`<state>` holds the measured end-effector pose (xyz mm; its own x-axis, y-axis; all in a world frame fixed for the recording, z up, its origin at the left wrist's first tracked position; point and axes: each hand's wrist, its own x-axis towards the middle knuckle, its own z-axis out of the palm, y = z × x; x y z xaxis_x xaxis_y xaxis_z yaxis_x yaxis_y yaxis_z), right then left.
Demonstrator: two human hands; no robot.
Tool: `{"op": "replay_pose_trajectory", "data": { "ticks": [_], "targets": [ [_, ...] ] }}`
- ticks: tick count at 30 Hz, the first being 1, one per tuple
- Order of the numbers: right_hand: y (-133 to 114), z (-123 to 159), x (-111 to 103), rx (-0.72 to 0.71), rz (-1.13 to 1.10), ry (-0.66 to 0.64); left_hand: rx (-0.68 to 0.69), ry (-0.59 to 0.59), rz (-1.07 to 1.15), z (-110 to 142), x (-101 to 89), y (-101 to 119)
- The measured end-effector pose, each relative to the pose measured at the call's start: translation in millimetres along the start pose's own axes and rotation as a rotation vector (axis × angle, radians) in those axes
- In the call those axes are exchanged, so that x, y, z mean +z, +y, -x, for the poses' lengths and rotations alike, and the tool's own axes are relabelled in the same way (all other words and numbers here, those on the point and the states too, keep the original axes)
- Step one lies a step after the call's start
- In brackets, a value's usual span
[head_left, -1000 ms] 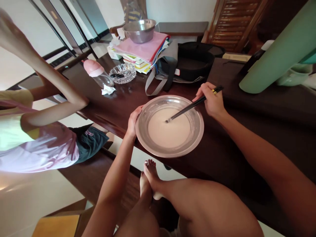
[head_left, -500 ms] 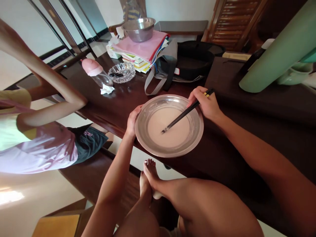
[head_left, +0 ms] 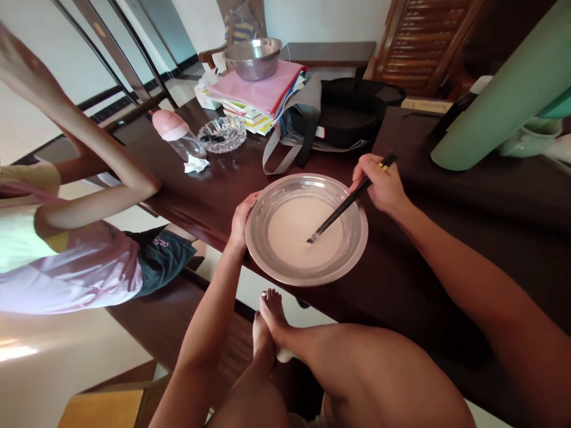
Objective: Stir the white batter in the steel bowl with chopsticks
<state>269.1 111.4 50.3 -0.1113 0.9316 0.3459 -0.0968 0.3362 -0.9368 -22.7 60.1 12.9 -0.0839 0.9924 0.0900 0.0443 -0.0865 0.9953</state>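
A wide metal bowl sits at the edge of the dark table, holding a pale, creamy batter-like liquid. My left hand grips the bowl's left rim, its thumb side at the edge and the other fingers partly hidden behind the wall. In my right hand, above the bowl's right rim, is a pair of black chopsticks with yellow bands near the top. They slant down to the left, and their tips dip into the liquid near its middle.
Behind the bowl lies a black and grey bag. Farther left are a stack of books and folders under a steel basin, a glass ashtray and a pink-capped bottle. A green cylinder stands right. Another person's elbow rests at left.
My right hand has moved slightly right with the chopsticks, and their tips have shifted right through the liquid. My left hand stays on the bowl's rim.
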Motion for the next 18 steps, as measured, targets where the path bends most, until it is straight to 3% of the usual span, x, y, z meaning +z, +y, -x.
{"op": "replay_pose_trajectory", "data": {
  "ticks": [2, 6, 11, 15, 18],
  "targets": [
    [0.3, -0.1, 0.4, -0.005, 0.014, -0.031, 0.008, -0.002, -0.014, -0.2, -0.8, -0.9],
    [0.2, -0.1, -0.1, -0.039, 0.006, 0.059, 0.004, -0.002, -0.023, -0.4, -1.8, -2.3],
    [-0.4, 2.7, 2.5, 0.001, -0.008, -0.077, -0.005, 0.007, -0.002, -0.2, -1.6, -1.2],
    [0.8, 0.9, 0.4, -0.036, -0.035, 0.03, -0.022, 0.017, 0.013, 0.7, -0.6, 1.5],
    [0.8, 0.4, 0.2, 0.015, -0.05, -0.025, -0.043, 0.005, 0.023, 1.4, -0.1, 2.9]
  ]
}}
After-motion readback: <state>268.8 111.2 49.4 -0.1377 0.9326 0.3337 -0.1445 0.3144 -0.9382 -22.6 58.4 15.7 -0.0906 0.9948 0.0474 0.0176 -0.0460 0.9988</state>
